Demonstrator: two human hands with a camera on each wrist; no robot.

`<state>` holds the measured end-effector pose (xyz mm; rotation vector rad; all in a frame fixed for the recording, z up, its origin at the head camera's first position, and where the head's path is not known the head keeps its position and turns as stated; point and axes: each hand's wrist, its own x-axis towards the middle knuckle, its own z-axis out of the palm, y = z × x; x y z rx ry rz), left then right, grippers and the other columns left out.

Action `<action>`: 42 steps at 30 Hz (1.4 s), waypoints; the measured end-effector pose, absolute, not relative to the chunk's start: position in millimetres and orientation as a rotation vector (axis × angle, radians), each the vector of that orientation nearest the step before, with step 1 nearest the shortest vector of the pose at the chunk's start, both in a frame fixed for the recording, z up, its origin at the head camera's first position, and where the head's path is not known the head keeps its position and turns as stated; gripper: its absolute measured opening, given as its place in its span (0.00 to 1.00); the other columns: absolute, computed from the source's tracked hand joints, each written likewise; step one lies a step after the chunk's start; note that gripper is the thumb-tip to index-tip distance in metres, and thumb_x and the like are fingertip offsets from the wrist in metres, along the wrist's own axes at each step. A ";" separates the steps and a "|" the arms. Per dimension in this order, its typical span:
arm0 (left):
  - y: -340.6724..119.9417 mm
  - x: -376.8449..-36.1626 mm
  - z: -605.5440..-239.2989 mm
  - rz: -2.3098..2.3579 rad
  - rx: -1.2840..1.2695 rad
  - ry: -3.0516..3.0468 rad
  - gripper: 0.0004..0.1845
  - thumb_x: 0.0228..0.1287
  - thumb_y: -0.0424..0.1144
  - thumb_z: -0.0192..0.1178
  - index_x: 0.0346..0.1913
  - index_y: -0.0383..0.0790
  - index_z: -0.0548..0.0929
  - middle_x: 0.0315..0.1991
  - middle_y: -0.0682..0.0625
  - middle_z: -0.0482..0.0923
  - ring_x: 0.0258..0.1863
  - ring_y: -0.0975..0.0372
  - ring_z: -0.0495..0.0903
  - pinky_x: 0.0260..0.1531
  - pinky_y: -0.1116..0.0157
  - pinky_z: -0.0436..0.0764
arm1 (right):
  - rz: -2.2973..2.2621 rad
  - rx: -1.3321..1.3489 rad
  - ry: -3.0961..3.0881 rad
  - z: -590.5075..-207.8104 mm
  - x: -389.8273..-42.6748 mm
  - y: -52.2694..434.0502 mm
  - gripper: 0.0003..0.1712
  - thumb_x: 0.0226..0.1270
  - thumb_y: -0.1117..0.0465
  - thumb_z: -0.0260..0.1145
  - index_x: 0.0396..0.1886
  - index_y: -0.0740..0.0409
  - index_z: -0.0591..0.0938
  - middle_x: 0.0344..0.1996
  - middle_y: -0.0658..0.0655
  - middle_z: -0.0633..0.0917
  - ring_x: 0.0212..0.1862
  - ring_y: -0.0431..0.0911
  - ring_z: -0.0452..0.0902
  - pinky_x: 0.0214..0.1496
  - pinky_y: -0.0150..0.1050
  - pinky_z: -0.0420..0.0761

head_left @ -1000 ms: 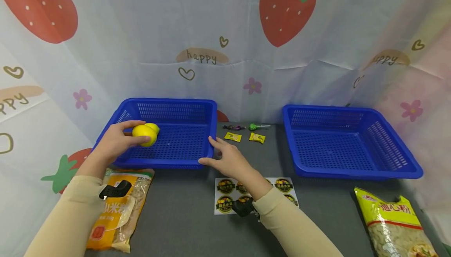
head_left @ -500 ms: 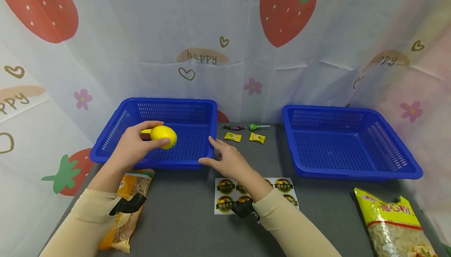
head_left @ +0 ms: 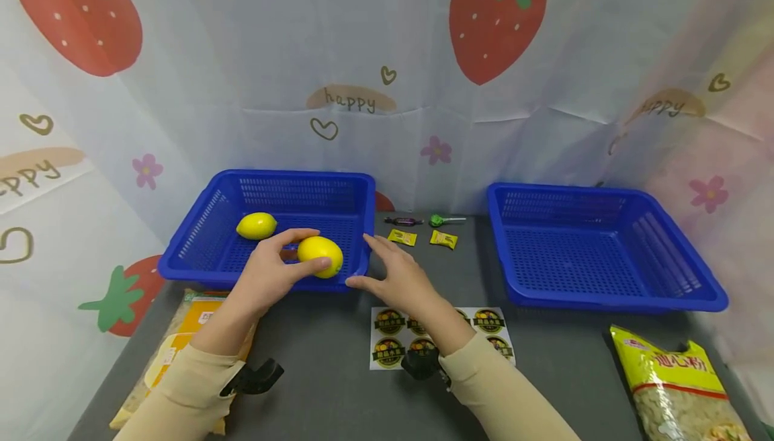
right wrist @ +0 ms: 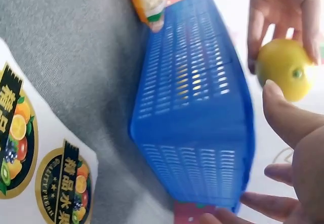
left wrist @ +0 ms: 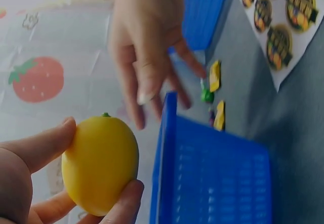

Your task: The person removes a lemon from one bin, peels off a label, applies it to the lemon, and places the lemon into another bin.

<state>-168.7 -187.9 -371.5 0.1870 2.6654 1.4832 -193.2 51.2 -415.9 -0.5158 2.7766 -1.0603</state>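
Observation:
My left hand (head_left: pixel 269 276) holds a yellow lemon (head_left: pixel 320 257) between thumb and fingers, over the front right part of the left blue basket (head_left: pixel 199 274). In the left wrist view the lemon (left wrist: pixel 101 163) shows a small green stem end at the top. A second lemon (head_left: pixel 256 226) lies in that basket, towards the left. My right hand (head_left: pixel 402 276) is at the basket's front right corner, its fingers spread and fingertips right at the rim. Seen from the right wrist, its thumb (right wrist: pixel 288 115) overlaps the held lemon.
Another blue basket (head_left: pixel 617 301) stands on the right. Between the baskets lie a green lollipop (head_left: pixel 437 220), a purple-wrapped candy (head_left: pixel 404 222) and two yellow candies (head_left: pixel 402 237). A sticker sheet (head_left: pixel 389 335) lies in front, with an orange food bag (head_left: pixel 172 353) left and a yellow bag (head_left: pixel 677 387) right.
My left hand has carried the lemon rightward and towards me, away from the other lemon, which now shows fully in the basket. My right hand has stayed at the basket corner.

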 end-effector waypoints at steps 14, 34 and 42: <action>-142.4 -161.0 -381.4 1.604 0.120 2.719 0.33 0.59 0.57 0.72 0.66 0.51 0.78 0.66 0.48 0.75 0.57 0.49 0.80 0.46 0.57 0.83 | -1.553 -0.744 2.764 -407.9 -165.4 60.8 0.42 0.57 0.53 0.78 0.72 0.47 0.73 0.66 0.53 0.77 0.60 0.49 0.81 0.53 0.38 0.85; -104.7 -153.6 -390.4 1.719 0.461 2.566 0.33 0.62 0.47 0.72 0.70 0.49 0.75 0.66 0.46 0.73 0.57 0.50 0.82 0.51 0.56 0.85 | -1.946 -0.631 2.609 -414.5 -149.5 107.1 0.32 0.64 0.63 0.72 0.68 0.54 0.76 0.64 0.54 0.78 0.61 0.51 0.80 0.55 0.36 0.84; -79.2 -157.3 -405.8 1.869 0.469 2.478 0.30 0.63 0.39 0.71 0.68 0.43 0.76 0.61 0.44 0.75 0.57 0.52 0.82 0.52 0.64 0.83 | -1.987 -0.543 2.527 -419.5 -151.5 131.7 0.31 0.68 0.62 0.70 0.70 0.50 0.74 0.68 0.56 0.74 0.64 0.56 0.77 0.57 0.38 0.83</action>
